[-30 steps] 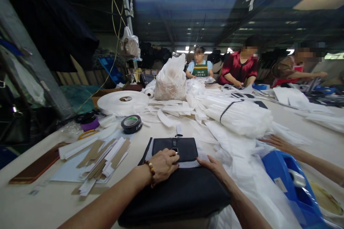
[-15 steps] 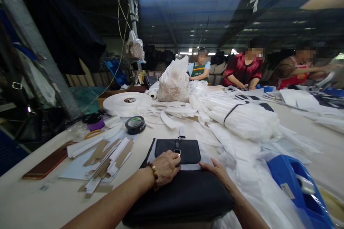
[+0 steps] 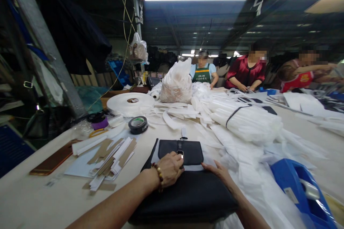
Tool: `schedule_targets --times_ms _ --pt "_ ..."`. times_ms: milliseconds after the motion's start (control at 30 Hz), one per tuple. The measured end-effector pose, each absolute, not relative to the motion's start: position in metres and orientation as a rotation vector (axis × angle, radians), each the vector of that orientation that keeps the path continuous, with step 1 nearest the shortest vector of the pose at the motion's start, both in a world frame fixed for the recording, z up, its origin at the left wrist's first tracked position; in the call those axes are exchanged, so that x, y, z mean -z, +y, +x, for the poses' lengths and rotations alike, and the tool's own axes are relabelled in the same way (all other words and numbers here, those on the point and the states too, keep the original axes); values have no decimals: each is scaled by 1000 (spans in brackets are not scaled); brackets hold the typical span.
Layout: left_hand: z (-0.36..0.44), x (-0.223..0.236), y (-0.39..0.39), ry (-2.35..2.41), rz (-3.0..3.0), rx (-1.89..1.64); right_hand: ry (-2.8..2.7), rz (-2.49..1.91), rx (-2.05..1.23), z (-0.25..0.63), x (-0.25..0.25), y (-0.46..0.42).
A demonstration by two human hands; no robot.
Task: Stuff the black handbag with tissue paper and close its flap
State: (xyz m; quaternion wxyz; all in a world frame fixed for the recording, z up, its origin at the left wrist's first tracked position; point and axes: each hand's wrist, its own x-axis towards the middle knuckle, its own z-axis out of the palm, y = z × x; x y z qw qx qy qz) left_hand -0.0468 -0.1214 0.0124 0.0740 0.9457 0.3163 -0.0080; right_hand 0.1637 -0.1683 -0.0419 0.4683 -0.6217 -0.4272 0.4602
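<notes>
A black bag (image 3: 185,196) lies on the worktable in front of me, its flap pocket (image 3: 194,150) facing up with a strap and a metal buckle (image 3: 180,155). My left hand (image 3: 170,170), with a beaded bracelet at the wrist, is closed at the strap just below the buckle, its fingers bent and pressed together; the fingertips are partly hidden. My right hand (image 3: 220,174) rests along the bag's right side. One of its digits touches the lower right corner of the pocket and the others are stretched out. Thin white sheeting (image 3: 199,167) shows around the pocket.
Left lie paper strips (image 3: 111,161), a brown flat piece (image 3: 53,159) and a black tape roll (image 3: 138,125). Behind are a large white roll (image 3: 115,103) and a stuffed plastic bag (image 3: 176,82). Right are bundled plastic sleeves (image 3: 252,123) and a blue tape dispenser (image 3: 301,186). Several people work beyond.
The whole view has shifted slightly, so things appear a little farther right and lower. Both hands keep nearly the same places on the bag. The co-worker in the green apron has straightened.
</notes>
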Motion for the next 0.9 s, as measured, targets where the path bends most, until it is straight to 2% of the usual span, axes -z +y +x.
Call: schedule_targets --times_ms 667,900 --pt "-57 -10 -124 935 2731 -50 -1001 -1459 -1271 158 18 -183" --pt "-68 -13 -125 975 2585 -184 -704 -1335 -1570 159 29 -205"
